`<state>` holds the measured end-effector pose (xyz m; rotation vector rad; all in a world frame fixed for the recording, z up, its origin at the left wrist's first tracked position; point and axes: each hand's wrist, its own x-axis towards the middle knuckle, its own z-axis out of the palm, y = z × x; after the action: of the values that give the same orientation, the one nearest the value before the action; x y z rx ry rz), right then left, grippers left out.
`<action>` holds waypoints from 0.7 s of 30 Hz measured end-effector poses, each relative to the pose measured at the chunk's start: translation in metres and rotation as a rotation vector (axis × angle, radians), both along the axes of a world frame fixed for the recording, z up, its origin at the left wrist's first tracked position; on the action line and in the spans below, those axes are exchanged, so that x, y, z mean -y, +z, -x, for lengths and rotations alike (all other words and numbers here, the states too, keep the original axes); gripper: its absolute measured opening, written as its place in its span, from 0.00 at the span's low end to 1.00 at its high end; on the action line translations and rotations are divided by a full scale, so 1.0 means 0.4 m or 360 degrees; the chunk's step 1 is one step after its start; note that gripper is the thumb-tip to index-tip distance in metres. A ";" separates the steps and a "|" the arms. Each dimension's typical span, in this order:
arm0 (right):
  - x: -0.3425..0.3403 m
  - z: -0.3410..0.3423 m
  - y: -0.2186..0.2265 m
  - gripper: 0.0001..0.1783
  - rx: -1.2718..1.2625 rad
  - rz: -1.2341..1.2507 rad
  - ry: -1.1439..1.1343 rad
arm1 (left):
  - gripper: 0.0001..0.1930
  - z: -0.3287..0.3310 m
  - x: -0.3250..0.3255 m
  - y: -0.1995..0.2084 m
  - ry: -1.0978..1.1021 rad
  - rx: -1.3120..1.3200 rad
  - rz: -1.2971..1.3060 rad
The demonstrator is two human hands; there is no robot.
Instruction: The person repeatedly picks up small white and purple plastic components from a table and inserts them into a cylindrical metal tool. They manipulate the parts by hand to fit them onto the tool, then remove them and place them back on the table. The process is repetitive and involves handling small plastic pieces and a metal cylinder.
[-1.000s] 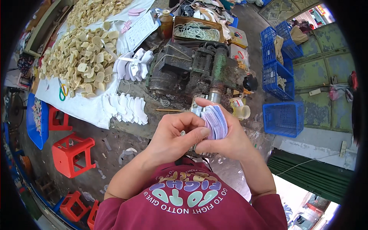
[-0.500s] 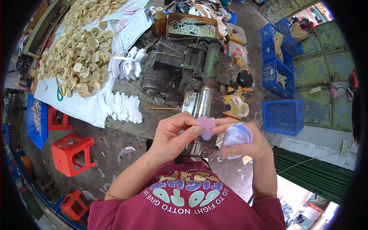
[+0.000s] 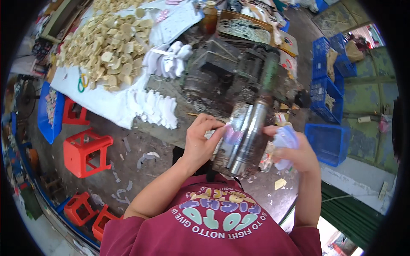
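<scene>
A small pink cut piece [image 3: 233, 135] lies against the left side of the shiny metal rollers [image 3: 252, 134] on a dark, grimy machine [image 3: 222, 64]. My left hand [image 3: 201, 138] pinches this piece by its left edge, between thumb and fingertips. Right of the rollers, my right hand [image 3: 304, 150] is closed round a small stack of pale lilac cut pieces [image 3: 285, 143]. Its index finger reaches toward the rollers, just short of them. The stack's lower part is covered by my fingers.
Rows of white curved pieces [image 3: 151, 106] and a large heap of beige pieces [image 3: 109, 53] cover the bench at left. Red stools [image 3: 87, 153] stand on the scrap-strewn floor. Blue crates [image 3: 326, 143] line the right side. A brown box of cord [image 3: 245, 30] sits behind the machine.
My left hand has brought the pink piece against the rollers. My right hand has let go of that piece and moved right with the lilac stack. The whole view has shifted.
</scene>
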<state>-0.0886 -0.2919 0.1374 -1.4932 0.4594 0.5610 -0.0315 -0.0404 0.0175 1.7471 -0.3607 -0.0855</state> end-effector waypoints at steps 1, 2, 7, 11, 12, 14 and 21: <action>-0.002 -0.011 0.021 0.32 0.0004 0.0028 0.0015 | 0.05 -0.010 -0.020 -0.021 0.0081 -0.0258 0.0185; 0.001 -0.004 0.010 0.33 0.0050 -0.0011 -0.0085 | 0.05 -0.026 -0.047 -0.033 0.0226 -0.0506 0.0295; -0.004 0.038 -0.003 0.42 0.0099 -0.0259 -0.0323 | 0.03 -0.215 -0.377 -0.190 0.1005 0.0141 -0.0335; -0.047 0.028 -0.007 0.46 0.0228 -0.0533 -0.0379 | 0.02 -0.284 -0.590 -0.276 0.0921 0.0637 -0.1250; -0.063 0.021 -0.002 0.47 0.0237 -0.0605 -0.0399 | 0.03 -0.280 -0.601 -0.300 0.0820 0.0588 -0.1353; -0.086 0.011 0.004 0.49 0.0249 -0.0649 -0.0416 | 0.04 -0.250 -0.609 -0.346 0.0598 0.0494 -0.1550; -0.192 -0.057 0.054 0.42 0.0258 0.0198 -0.0099 | 0.12 -0.154 -0.281 -0.124 0.0460 0.0230 -0.0422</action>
<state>-0.0659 -0.2153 0.1590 -1.6234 0.4183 0.3644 0.0300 0.0718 -0.0320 2.0571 -0.2038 0.2107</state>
